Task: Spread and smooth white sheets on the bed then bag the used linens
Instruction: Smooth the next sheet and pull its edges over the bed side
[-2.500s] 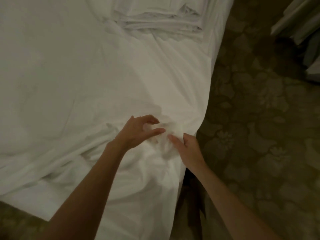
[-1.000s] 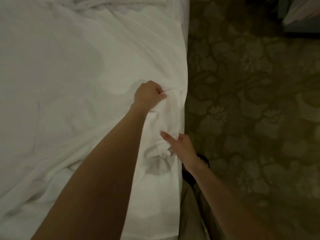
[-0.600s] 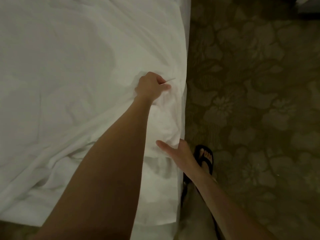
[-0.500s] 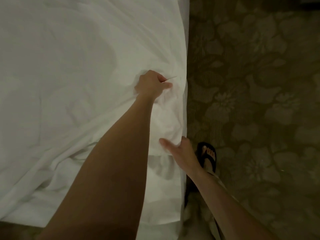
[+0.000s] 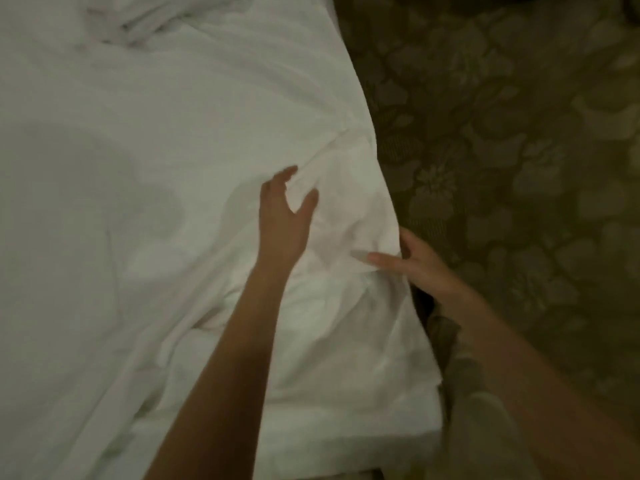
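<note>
A white sheet [image 5: 131, 188] covers the bed and is wrinkled near the right edge, where it bunches into a loose fold. My left hand [image 5: 282, 216] is over that fold with fingers spread and thumb apart, holding nothing. My right hand [image 5: 414, 263] lies at the bed's right edge, its thumb stretched flat on the sheet and its fingers reaching over the side, where they are partly hidden. Both forearms come in from the bottom of the view.
More rumpled white linen [image 5: 124, 24] lies at the top left of the bed. A dark floral carpet [image 5: 519, 140] fills the right side. My trouser leg [image 5: 464, 410] stands close against the bed's right side.
My left hand has let go of the bunched sheet and opened its fingers. My right hand stays at the bed edge. The view has shifted and the sandalled foot is out of sight.
</note>
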Demonstrator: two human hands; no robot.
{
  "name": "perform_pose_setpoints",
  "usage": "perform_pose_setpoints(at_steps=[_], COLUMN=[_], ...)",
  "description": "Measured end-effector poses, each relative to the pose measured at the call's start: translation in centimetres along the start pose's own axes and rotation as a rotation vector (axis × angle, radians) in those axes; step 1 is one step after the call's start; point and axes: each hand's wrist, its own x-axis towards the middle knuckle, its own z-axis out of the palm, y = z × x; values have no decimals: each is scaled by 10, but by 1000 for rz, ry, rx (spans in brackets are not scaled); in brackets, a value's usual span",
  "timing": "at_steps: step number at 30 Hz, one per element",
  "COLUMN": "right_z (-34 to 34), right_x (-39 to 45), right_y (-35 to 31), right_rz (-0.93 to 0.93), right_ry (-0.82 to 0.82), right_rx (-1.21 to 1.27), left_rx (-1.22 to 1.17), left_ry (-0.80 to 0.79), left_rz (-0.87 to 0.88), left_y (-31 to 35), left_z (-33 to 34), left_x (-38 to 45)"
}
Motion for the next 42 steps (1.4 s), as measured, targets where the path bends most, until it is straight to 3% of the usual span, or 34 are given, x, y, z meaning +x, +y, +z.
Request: perform_pose_setpoints(at_steps=[5,10,21,27,30,33,36,38,42], right_z=[22,19,-9,6,8,11,23,30,23], right_x=[-27,-65,-167,-195,-210,-222,-224,-219,-211], right_y=[52,90,168,185,185,197,209,223,242], right_rz=[15,-27,128,6,-64,-80,-24,16,60], right_ry=[404,536,338,428,428,422,300,242,245], right_rx=[-134,-189,103,272,358,294,237,184,89], left_rx=[43,88,341,514,650,937,1143,1170,1258], left_ry=[-254,-456,-612,-705,-587,-559,-510,-468,-519], left_rz=[75,65,90,173,269,270,219,177,356], left_y=[-28,-69,-115,-117,-128,-126,-127,-133,-141], left_z=[-17,-22,-26,-2,7,10,14,17,23], left_x=[-105,-167,-251,-300,-322,-330,-329,-324,-308])
